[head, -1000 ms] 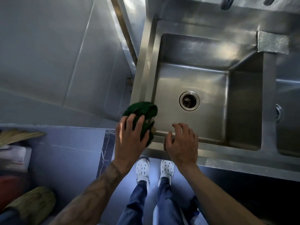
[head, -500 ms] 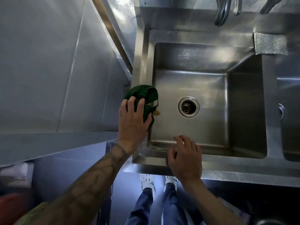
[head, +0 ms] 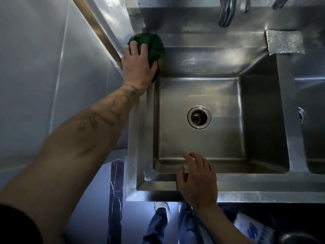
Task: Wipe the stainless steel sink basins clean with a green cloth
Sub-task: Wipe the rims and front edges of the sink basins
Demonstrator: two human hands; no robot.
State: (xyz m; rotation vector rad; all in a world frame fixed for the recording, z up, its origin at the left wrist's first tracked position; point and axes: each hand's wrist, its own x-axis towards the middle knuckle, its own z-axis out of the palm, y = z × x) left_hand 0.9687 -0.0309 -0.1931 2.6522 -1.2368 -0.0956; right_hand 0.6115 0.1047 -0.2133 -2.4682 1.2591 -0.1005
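the left hand (head: 139, 63) presses the bunched green cloth (head: 151, 44) on the sink rim (head: 140, 138) at 11 o'clock of the drain (head: 199, 117). right hand (head: 197, 178) rests unclenched at 6. the cloth could slip behind the rim.

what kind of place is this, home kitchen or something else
Most likely a commercial kitchen or dish-washing area, not a home. The deep stainless steel sink has a second basin beside it, stainless panelling lines the wall, and the left hand presses a green cloth on the far left rim.
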